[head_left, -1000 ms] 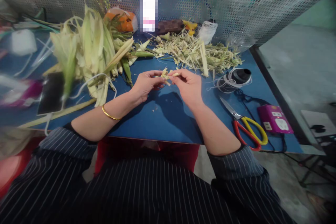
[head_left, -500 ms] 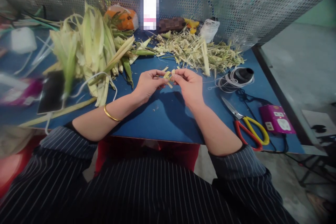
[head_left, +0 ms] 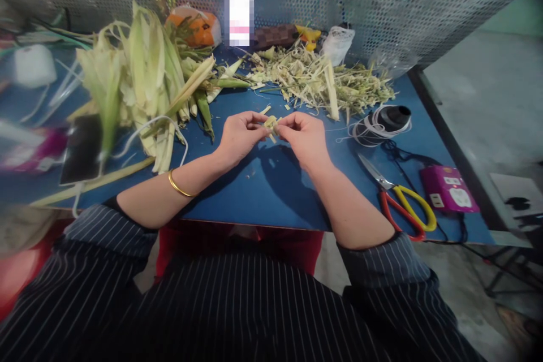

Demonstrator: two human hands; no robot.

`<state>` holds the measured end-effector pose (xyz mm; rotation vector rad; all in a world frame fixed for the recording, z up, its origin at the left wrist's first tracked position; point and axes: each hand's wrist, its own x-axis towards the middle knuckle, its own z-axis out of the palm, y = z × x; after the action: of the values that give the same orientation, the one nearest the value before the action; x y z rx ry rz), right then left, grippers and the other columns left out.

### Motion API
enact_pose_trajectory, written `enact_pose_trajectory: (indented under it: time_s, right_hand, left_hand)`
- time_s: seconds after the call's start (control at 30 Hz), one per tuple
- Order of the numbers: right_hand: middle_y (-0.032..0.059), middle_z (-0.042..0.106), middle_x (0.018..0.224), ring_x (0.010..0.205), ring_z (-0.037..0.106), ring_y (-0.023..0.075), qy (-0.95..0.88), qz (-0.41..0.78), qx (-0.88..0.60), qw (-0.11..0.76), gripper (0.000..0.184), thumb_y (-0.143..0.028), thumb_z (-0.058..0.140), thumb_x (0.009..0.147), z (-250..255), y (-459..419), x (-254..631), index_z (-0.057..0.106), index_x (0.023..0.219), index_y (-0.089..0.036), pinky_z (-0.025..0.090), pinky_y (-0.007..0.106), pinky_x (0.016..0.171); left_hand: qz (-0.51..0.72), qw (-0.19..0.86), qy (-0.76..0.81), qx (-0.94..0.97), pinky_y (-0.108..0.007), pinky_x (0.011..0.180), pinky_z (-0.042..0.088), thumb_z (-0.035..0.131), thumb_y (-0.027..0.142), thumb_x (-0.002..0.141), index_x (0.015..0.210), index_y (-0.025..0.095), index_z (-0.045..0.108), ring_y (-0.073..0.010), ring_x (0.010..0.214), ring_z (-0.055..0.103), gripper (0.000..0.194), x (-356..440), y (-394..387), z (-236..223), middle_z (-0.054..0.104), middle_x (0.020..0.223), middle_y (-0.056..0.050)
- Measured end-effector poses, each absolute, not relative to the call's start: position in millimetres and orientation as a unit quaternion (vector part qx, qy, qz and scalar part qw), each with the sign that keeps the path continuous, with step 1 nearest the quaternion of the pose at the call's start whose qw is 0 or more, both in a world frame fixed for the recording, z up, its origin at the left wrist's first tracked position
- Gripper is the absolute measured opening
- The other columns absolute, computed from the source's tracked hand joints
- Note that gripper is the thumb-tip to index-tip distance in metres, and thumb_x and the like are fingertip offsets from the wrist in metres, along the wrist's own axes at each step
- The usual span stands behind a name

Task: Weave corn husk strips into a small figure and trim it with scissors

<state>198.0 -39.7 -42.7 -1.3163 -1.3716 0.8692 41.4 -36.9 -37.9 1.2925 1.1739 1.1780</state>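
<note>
Between my fingertips, over the middle of the blue table, is a small folded piece of pale corn husk (head_left: 270, 123) with short ends sticking out. My left hand (head_left: 242, 137) pinches its left side between thumb and fingers. From the other side, my right hand (head_left: 304, 137) has thumb and forefinger closed on it. The fingertips hide part of the piece. Beyond the hands lies a heap of shredded husk scraps (head_left: 314, 82). To the left stands a bundle of whole pale green corn husks (head_left: 146, 68).
Scissors (head_left: 392, 192) with red and yellow handles lie right of my right arm. Behind them is a black cone wound with white cord (head_left: 382, 126), near a purple power socket block (head_left: 449, 188). A black phone (head_left: 82, 150) with a white cable lies left on the blue table (head_left: 237, 198).
Both hands keep pinching the husk piece at nearly the same spot. My right fingertips have shifted slightly along it, and the whole view has moved a little.
</note>
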Motion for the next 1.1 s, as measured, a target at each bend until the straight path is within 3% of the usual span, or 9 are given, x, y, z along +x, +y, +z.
enact_pose_trajectory:
  time_s: [0.43, 0.63, 0.8, 0.93, 1.1]
  right_hand:
    - [-0.0037, 0.064, 0.060, 0.052, 0.063, 0.0124, -0.526, 0.427, -0.541, 0.498, 0.013, -0.016, 0.071, 0.069, -39.1, -39.0, 199.3, 0.061, 0.077, -0.019, 0.052, 0.028, 0.056]
    - [-0.0017, 0.068, 0.066, 0.059, 0.066, 0.0106, -0.519, 0.502, -0.508, 0.471, 0.007, -0.010, 0.063, 0.076, -26.8, -41.8, 197.2, 0.065, 0.077, -0.017, 0.058, 0.029, 0.070]
    - [0.0002, 0.067, 0.063, 0.052, 0.063, 0.0115, -0.521, 0.510, -0.515, 0.450, 0.012, -0.024, 0.064, 0.080, -27.0, -41.9, 198.1, 0.066, 0.070, -0.017, 0.054, 0.028, 0.059]
    - [-0.0017, 0.062, 0.056, 0.050, 0.057, 0.0106, -0.578, 0.419, -0.541, 0.445, 0.012, -0.026, 0.070, 0.074, -32.4, -40.6, 202.2, 0.068, 0.065, -0.017, 0.044, 0.025, 0.052]
    - [-0.0020, 0.062, 0.060, 0.057, 0.051, 0.0101, -0.592, 0.317, -0.551, 0.496, 0.013, -0.025, 0.069, 0.074, -39.0, -36.6, 204.0, 0.068, 0.063, -0.018, 0.040, 0.026, 0.058]
  left_hand:
    - [0.467, 0.412, 0.454, 0.638, -0.025, 0.063, 0.051, 0.078, 0.028, 0.074, 0.095, 0.013, 0.078, -0.0131, 0.067, 0.066, 0.026, 35.7, -36.1, -48.3, 0.077, 0.084, -0.009]
    - [0.412, 0.395, 0.474, 0.670, -0.023, 0.054, 0.043, 0.077, 0.026, 0.073, 0.090, 0.013, 0.080, -0.0113, 0.057, 0.060, 0.022, 33.0, -33.9, -41.8, 0.072, 0.067, -0.004]
    - [0.383, 0.367, 0.474, 0.702, -0.023, 0.056, 0.042, 0.072, 0.021, 0.073, 0.086, 0.013, 0.080, -0.0108, 0.059, 0.058, 0.017, 31.9, -35.9, -36.0, 0.071, 0.066, -0.003]
    - [0.356, 0.409, 0.472, 0.695, -0.023, 0.055, 0.045, 0.073, 0.022, 0.070, 0.082, 0.012, 0.077, -0.0112, 0.058, 0.059, 0.016, 33.6, -37.8, -34.5, 0.071, 0.066, -0.003]
    - [0.321, 0.574, 0.429, 0.619, -0.026, 0.063, 0.054, 0.076, 0.020, 0.068, 0.088, 0.011, 0.076, -0.0118, 0.060, 0.064, 0.021, 32.8, -36.8, -30.7, 0.072, 0.070, -0.004]
